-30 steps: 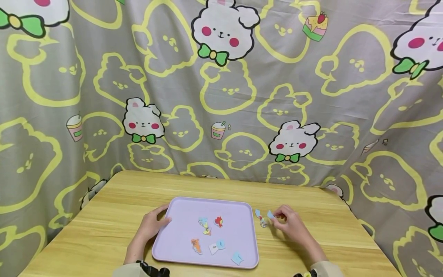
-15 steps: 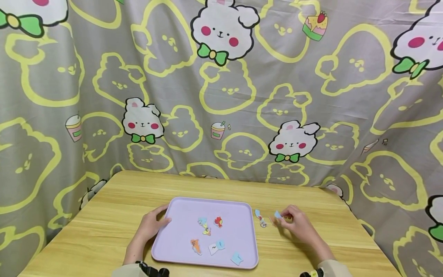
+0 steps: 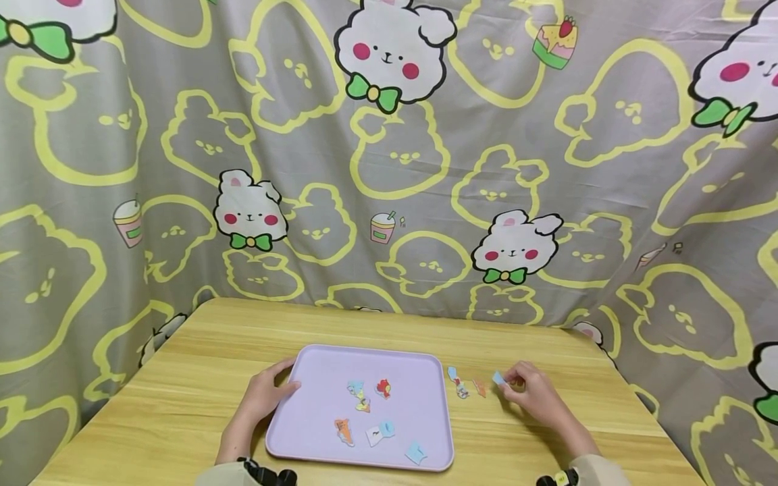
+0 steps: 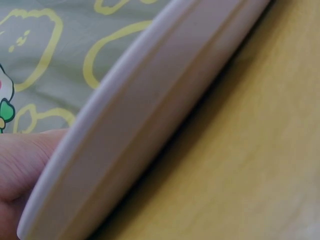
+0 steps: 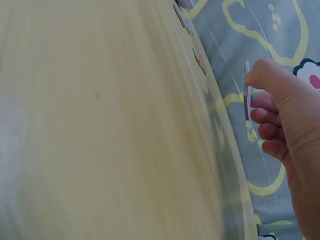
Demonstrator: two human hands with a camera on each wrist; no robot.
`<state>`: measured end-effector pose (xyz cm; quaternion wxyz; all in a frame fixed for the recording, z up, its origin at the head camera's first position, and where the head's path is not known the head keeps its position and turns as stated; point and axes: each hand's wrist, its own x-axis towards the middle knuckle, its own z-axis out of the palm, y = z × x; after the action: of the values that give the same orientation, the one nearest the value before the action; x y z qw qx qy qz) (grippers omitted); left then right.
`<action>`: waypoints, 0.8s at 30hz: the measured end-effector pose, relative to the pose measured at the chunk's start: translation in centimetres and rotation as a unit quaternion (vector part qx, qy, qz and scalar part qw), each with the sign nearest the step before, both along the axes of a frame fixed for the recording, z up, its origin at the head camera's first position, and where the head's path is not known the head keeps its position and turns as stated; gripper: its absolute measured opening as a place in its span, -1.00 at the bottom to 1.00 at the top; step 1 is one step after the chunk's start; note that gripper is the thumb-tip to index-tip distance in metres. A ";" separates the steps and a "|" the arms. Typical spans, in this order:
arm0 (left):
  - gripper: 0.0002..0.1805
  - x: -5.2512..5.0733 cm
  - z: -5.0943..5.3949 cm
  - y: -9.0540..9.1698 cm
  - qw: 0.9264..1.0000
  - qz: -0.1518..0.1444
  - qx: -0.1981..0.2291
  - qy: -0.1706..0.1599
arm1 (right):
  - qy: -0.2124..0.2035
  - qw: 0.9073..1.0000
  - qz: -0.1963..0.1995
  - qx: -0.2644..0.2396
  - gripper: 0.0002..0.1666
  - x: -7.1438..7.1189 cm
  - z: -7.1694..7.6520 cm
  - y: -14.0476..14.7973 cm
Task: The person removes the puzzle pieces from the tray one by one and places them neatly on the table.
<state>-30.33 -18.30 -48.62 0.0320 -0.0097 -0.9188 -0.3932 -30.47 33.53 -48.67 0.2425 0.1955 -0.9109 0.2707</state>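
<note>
The blue piece (image 3: 498, 378) is well right of the left hand (image 3: 265, 393) gripping the left rim of the lilac tray (image 3: 413, 378), just right of an orange piece (image 3: 479, 388), and at the left of the nearer right hand (image 3: 532, 390), pinched by thumb and finger.

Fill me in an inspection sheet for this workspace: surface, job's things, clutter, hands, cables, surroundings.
Surface: wooden table, with a lilac tray on it.
Job's things: flat cartoon pieces on the tray, including a red piece and an orange piece; other pieces on the table, right of the tray.
Clutter: nothing seen.
Hands: left hand holds the tray's left edge, thumb over the rim; right hand pinches a light blue piece between its fingers.
Cables: nothing seen.
Surroundings: grey curtain with rabbit prints behind the table; black wrist gear at both sleeves.
</note>
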 end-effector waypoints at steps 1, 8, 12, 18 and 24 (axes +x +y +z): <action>-0.42 0.0 0.0 0.0 1.000 0.000 0.000 0.001 | -0.003 1.000 0.000 0.001 -0.75 0.0 0.0 0.1; -0.42 0.1 0.0 -0.1 1.000 -0.003 -0.002 0.001 | -0.041 0.999 -0.004 0.031 -0.81 0.0 0.0 0.3; -0.42 0.2 0.0 -0.2 1.000 -0.003 -0.002 0.000 | -0.079 0.996 -0.006 0.047 -0.81 -0.1 0.4 0.2; -0.41 0.2 0.0 -0.1 1.000 -0.001 -0.003 -0.005 | -0.095 0.993 0.000 0.066 -0.82 -0.2 0.5 0.3; -0.41 0.0 -0.1 -0.2 1.000 -0.006 -0.002 -0.002 | -0.089 0.990 0.012 0.105 -0.86 -0.5 0.7 0.5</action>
<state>-30.33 -18.46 -48.69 0.0281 -0.0142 -0.9196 -0.3916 -31.00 34.04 -48.01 0.1352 0.2053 -0.9499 0.1932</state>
